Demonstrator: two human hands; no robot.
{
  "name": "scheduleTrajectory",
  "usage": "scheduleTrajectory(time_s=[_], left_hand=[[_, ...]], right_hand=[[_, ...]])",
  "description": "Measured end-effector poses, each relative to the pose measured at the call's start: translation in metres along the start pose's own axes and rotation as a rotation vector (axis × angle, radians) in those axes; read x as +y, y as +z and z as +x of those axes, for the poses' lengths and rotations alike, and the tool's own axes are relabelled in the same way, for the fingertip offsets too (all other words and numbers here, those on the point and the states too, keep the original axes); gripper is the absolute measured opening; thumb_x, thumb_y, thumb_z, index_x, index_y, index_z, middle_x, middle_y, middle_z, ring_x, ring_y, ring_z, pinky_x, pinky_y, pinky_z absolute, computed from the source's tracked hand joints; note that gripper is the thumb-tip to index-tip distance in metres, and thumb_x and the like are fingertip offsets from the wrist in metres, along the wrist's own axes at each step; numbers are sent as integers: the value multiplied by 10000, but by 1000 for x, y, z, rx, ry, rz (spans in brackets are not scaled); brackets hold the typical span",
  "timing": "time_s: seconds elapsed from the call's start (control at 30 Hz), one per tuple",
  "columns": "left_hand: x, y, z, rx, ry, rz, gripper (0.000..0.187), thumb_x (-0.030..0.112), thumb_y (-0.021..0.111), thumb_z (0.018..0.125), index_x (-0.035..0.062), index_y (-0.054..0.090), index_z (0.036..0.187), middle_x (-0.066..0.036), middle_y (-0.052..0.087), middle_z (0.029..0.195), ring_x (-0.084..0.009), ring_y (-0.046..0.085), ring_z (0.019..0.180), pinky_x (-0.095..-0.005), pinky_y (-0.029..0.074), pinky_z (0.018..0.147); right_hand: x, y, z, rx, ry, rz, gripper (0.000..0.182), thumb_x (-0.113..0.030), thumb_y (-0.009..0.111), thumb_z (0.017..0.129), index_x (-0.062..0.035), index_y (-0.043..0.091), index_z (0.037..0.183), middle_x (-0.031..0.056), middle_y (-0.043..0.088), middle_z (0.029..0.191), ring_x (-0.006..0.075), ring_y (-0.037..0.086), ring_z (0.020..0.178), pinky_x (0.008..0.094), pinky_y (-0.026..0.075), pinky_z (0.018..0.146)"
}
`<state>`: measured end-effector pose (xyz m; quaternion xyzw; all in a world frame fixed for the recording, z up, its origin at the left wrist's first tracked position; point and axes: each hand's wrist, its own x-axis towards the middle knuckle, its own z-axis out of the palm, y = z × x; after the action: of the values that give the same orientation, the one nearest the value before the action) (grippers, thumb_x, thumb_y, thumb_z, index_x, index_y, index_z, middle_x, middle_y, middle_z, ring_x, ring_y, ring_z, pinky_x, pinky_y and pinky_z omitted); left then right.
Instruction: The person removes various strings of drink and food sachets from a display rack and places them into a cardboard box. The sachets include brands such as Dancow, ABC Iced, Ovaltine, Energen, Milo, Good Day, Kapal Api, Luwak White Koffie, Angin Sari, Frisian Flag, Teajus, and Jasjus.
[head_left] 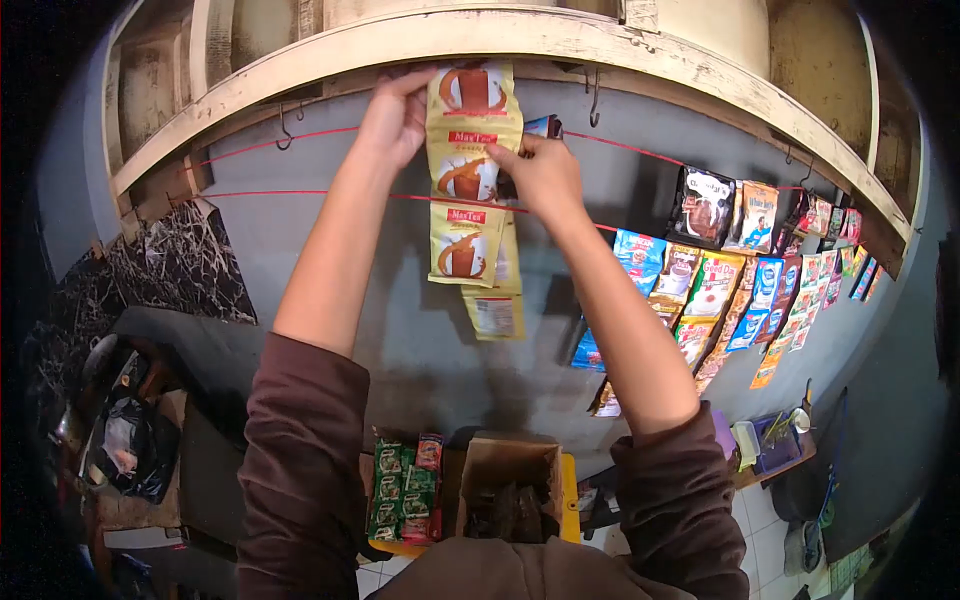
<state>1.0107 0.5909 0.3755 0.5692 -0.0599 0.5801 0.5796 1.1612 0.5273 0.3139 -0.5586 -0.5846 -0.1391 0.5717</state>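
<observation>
A strip of yellow Max Tea sachets hangs at the middle of the view, in front of a grey wall and below a wooden shelf. My left hand is raised to the strip's upper left edge, its fingertips closed at the top and partly hidden. From the right, my right hand pinches the strip's side, thumb in front and other fingers behind. More yellow sachets show behind the front strip, lower down. Beside my right fingers is a dark packet, mostly covered.
Red strings run along the wall; metal hooks hang under the shelf beam. Strips of coffee and drink sachets hang at right. Below stand an open cardboard box and green sachets. A black plastic bag lies left.
</observation>
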Motion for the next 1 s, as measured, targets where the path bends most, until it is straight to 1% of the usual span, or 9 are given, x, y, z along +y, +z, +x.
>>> scheduleTrajectory(time_s=[0.13, 0.2, 0.23, 0.33, 0.5, 0.73, 0.8, 0.9, 1.0], left_hand=[[-11, 0, -11, 97, 82, 388, 556, 246, 588, 752, -19, 297, 1146, -113, 521, 999, -180, 522, 874, -295, 429, 732], [-11, -6, -20, 28, 20, 603, 660, 321, 602, 732, -18, 262, 1184, -129, 532, 989, -199, 523, 892, -297, 423, 762], [0, 4, -33, 16, -80, 919, 724, 371, 622, 701, -25, 266, 1192, -140, 547, 989, -217, 528, 903, -299, 418, 784], [-16, -21, -31, -96, 129, 1393, 752, 361, 655, 669, -29, 279, 1190, -149, 555, 990, -197, 541, 885, -297, 428, 768], [-9, -9, -34, 34, 3, 881, 318, 211, 614, 744, -29, 544, 941, -81, 595, 874, -138, 570, 766, -255, 447, 709], [9, 3, -7, 120, -134, 143, 237, 173, 479, 831, -15, 495, 976, -134, 558, 919, -204, 561, 811, -315, 472, 722], [15, 12, -3, 129, -136, 138, 229, 133, 414, 847, -43, 471, 983, -175, 536, 950, -236, 552, 842, -334, 471, 757], [16, 18, 0, 89, -240, 139, 241, 101, 386, 844, -65, 430, 1013, -201, 504, 1001, -257, 541, 867, -352, 454, 801], [15, 24, -11, 155, -252, 64, 264, 145, 387, 853, -59, 432, 1015, -185, 509, 1005, -273, 539, 859, -377, 445, 811]], right_hand=[[-14, 1, 22, -6, 129, 322, 253, -315, 618, 668, -82, 637, 766, 142, 595, 644, 282, 580, 680, 371, 432, 633], [-8, 6, 41, 13, 216, 462, 275, -292, 644, 661, -23, 604, 704, 127, 590, 630, 239, 583, 620, 357, 445, 554], [-19, -3, 38, -67, 312, 650, 190, -185, 621, 723, -61, 549, 599, 23, 535, 546, 90, 477, 426, 214, 381, 364], [-18, -1, 45, -70, 371, 718, 171, -182, 624, 723, -57, 545, 638, 23, 541, 580, 96, 481, 429, 232, 422, 372], [-7, -16, 35, -192, 230, 766, 216, -214, 564, 760, -7, 603, 810, 69, 596, 716, 127, 564, 575, 247, 483, 518], [-4, -35, 8, -500, 185, 178, 512, -495, 549, 721, 5, 610, 810, 149, 590, 734, 148, 576, 626, 242, 468, 575], [-10, -33, 4, -581, 286, 247, 531, -502, 539, 728, 6, 590, 875, 129, 593, 759, 136, 575, 671, 237, 462, 591], [-22, -30, 1, -530, 257, 956, 370, -362, 563, 761, -5, 581, 855, 62, 594, 752, 99, 553, 638, 241, 438, 604], [-39, -32, 8, -382, 169, 994, 283, -280, 564, 770, -3, 580, 825, 58, 591, 755, 99, 541, 621, 242, 430, 581]])
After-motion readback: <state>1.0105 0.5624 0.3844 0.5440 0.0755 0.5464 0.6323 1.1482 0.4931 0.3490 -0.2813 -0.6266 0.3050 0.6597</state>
